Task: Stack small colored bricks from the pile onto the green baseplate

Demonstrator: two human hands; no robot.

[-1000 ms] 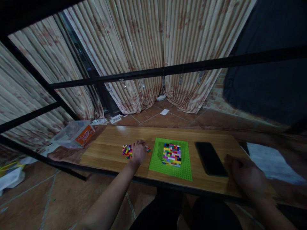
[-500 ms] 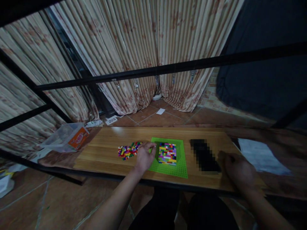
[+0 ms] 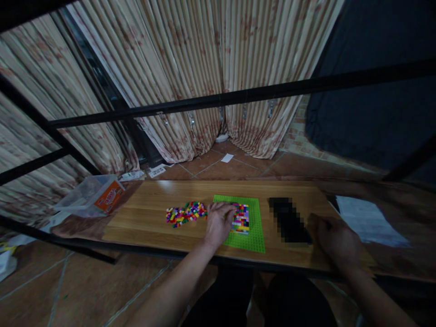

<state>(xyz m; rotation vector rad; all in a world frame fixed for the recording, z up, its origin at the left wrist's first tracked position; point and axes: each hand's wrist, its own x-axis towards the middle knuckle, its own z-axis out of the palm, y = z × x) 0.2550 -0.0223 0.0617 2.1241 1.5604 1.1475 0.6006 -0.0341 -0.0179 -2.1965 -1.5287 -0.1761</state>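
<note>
My left hand [image 3: 220, 222] is over the left part of a square, many-coloured stack of small toy bricks [image 3: 243, 218], its thumb and fingers pinched together. Whatever is between the fingertips is too small or hidden to make out. The stack stands on a green studded baseplate [image 3: 257, 234], partly covered by the hand. Just left of the hand lies a loose heap of mixed small bricks [image 3: 184, 214]. My right hand [image 3: 337, 240] rests closed at the right of the table, beside a dark pixelated object [image 3: 289, 221]; the inside of that hand is hidden.
The wooden table [image 3: 136, 218] has a dark frame, and a black bar [image 3: 204, 102] crosses above and behind it. Beyond its left end stands a clear plastic box [image 3: 88, 195] with an orange label. Pale sheets [image 3: 368, 222] lie at the right. Striped curtains [image 3: 190, 68] hang behind.
My left hand has moved right, from the baseplate's left edge to over the brick stack, uncovering more of the loose heap. My right hand stays about where it was. The view has shifted slightly.
</note>
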